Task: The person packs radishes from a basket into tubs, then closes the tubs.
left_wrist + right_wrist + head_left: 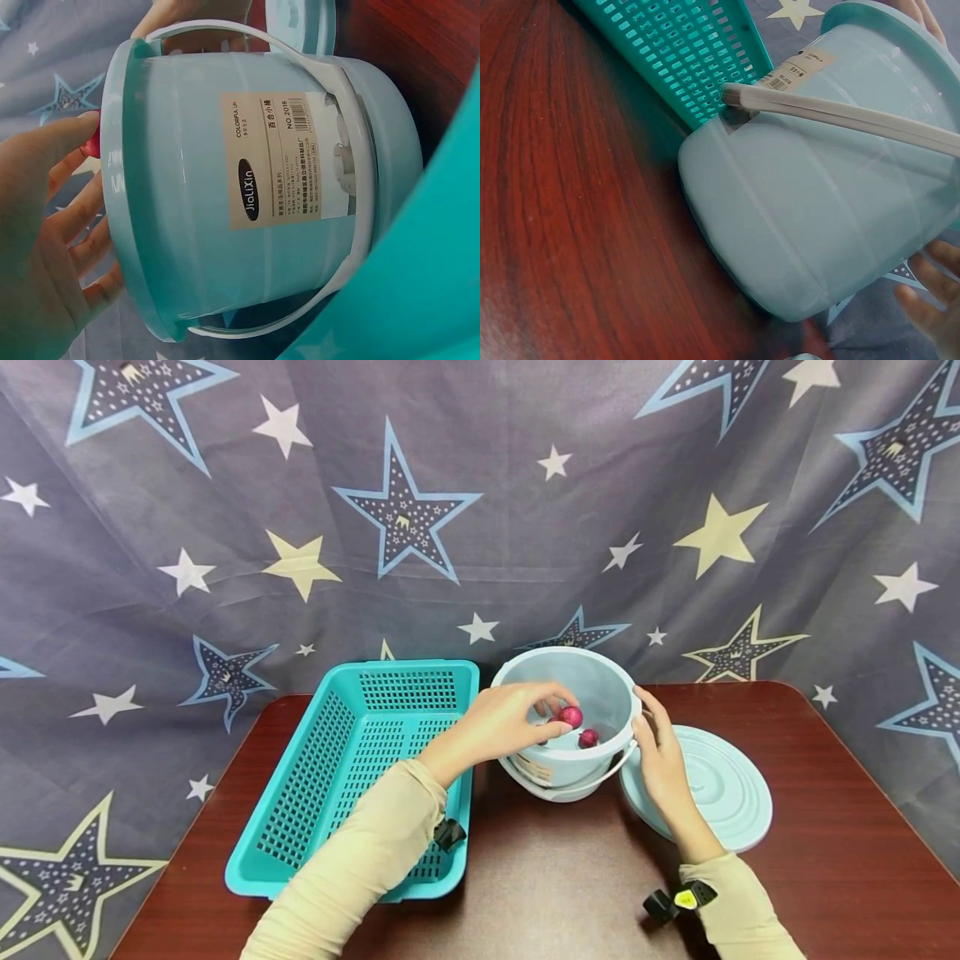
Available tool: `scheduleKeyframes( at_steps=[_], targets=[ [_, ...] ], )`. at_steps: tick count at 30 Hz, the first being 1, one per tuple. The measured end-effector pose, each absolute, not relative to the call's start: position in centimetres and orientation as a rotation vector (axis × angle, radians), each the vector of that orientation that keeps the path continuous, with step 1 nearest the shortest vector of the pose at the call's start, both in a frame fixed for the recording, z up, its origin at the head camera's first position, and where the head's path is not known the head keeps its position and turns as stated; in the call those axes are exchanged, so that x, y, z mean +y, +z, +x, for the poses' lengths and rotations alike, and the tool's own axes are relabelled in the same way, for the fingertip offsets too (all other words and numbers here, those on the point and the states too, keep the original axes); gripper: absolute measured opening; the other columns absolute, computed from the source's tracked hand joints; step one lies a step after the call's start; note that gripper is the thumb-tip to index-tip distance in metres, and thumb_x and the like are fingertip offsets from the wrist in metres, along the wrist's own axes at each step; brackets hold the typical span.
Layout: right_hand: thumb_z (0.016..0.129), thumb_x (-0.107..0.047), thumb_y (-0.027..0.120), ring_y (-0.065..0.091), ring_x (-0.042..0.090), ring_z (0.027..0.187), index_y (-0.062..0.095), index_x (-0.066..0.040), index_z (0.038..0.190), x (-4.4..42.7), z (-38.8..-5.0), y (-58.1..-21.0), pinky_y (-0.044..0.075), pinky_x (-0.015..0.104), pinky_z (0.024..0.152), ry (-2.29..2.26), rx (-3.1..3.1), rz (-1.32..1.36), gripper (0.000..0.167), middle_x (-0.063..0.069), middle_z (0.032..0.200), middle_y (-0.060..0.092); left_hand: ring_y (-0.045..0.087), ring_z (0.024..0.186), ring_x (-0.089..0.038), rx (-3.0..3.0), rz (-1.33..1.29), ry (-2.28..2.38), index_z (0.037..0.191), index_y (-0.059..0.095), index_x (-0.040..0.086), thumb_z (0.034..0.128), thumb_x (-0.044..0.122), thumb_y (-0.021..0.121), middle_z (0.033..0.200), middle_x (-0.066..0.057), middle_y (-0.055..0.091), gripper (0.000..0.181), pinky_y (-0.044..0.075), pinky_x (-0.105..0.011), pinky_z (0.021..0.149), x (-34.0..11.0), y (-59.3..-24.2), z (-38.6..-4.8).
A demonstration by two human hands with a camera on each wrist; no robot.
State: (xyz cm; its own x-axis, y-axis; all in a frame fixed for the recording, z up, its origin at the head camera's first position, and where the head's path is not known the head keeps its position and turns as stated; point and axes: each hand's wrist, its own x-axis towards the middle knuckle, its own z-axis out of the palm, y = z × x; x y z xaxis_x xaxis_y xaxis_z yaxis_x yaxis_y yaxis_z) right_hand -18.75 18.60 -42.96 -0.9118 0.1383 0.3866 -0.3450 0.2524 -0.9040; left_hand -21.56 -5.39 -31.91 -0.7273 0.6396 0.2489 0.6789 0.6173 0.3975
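Observation:
My left hand (510, 718) reaches over the near rim of a light blue bucket (570, 768), pinching a red onion (571, 717) between thumb and fingers. A second red onion (588, 738) lies inside, on the bucket floor. In the left wrist view, only a sliver of the held onion (93, 142) shows beside the thumb, above the bucket's mouth. My right hand (662, 758) touches the outside of the bucket's rim on the right, its fingers extended. In the right wrist view those fingers (934, 281) lie against the bucket's side.
A teal perforated basket (247, 852) stands left of the bucket. To the right, a round light blue lid (731, 785) lies flat on the dark red table (840, 793). The bucket's white handle (551, 793) hangs down in front. Behind the table hangs a star-patterned cloth (517, 543).

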Motion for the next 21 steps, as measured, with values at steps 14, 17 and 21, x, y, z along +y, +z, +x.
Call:
scheduleKeyframes(
  at_steps=[14, 17, 21],
  targets=[
    [0.107, -0.021, 0.043, 0.049, 0.002, 0.115, 0.042, -0.016, 0.150, 18.5, -18.7, -42.9, 0.036, 0.016, 0.095, 1.705, -2.139, 0.193, 0.044, 0.018, 0.139, 0.053, 0.060, 0.092, 0.004, -2.643, -1.126, -0.711, 0.119, 0.068, 0.033, 0.0905, 0.037, 0.073, 0.096, 0.020, 0.067, 0.029, 0.047, -0.023, 0.072, -6.1, -30.6, -19.9],
    [0.107, -0.020, 0.043, 0.049, 0.002, 0.115, 0.041, -0.015, 0.150, 18.5, -18.7, -43.0, 0.036, 0.016, 0.095, 1.704, -2.139, 0.193, 0.044, 0.018, 0.138, 0.053, 0.059, 0.092, 0.005, -2.626, -1.091, -0.717, 0.119, 0.068, 0.035, 0.0908, 0.039, 0.072, 0.096, 0.022, 0.066, 0.028, 0.046, -0.023, 0.073, -6.6, -30.3, -19.1],
    [0.107, -0.021, 0.042, 0.049, 0.002, 0.115, 0.041, -0.016, 0.151, 18.5, -18.7, -42.9, 0.035, 0.016, 0.095, 1.698, -2.145, 0.194, 0.044, 0.018, 0.139, 0.053, 0.059, 0.093, 0.004, -2.600, -1.063, -0.761, 0.118, 0.068, 0.035, 0.0916, 0.039, 0.071, 0.097, 0.022, 0.065, 0.027, 0.046, -0.023, 0.075, -7.1, -29.9, -18.1]
  ],
)
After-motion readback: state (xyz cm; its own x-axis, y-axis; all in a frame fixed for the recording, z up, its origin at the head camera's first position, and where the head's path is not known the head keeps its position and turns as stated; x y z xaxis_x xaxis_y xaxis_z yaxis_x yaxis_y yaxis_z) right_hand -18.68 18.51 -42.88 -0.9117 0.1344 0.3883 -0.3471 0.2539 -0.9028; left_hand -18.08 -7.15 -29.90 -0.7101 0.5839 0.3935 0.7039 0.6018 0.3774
